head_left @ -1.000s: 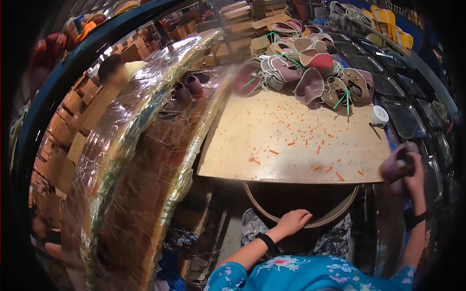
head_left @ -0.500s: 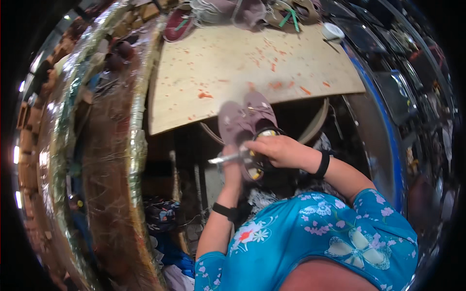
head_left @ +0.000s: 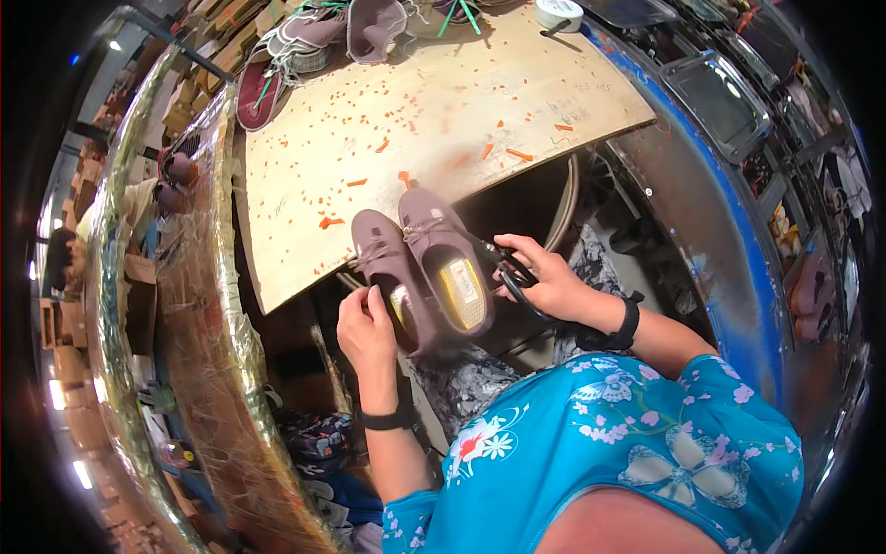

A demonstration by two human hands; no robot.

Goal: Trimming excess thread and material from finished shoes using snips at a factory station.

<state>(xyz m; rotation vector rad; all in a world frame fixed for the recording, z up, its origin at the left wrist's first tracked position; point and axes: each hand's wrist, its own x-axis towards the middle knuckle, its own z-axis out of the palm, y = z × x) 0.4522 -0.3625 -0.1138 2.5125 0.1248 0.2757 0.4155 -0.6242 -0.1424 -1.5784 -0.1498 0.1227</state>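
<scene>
A pair of mauve-brown lace-up shoes lies side by side, toes over the near edge of the board and heels toward my lap. The left shoe leans slightly on the right shoe, whose yellow insole with a white label faces up. My left hand is closed, with thumb and fingertips pinched on the left shoe's outer side. Black-handled scissors are in my right hand, fingers around the handles, beside the right shoe. Their blades are mostly hidden.
Orange scraps are scattered over the pale board. More shoes line its far edge, and a white round container stands at the far right corner. A plastic-wrapped rack runs along the left; a blue-edged metal surface borders the right.
The shoes have tilted and spread to show their insoles. My left hand has moved to the left shoe's outer side; the right hand with the scissors has shifted right. My view has turned.
</scene>
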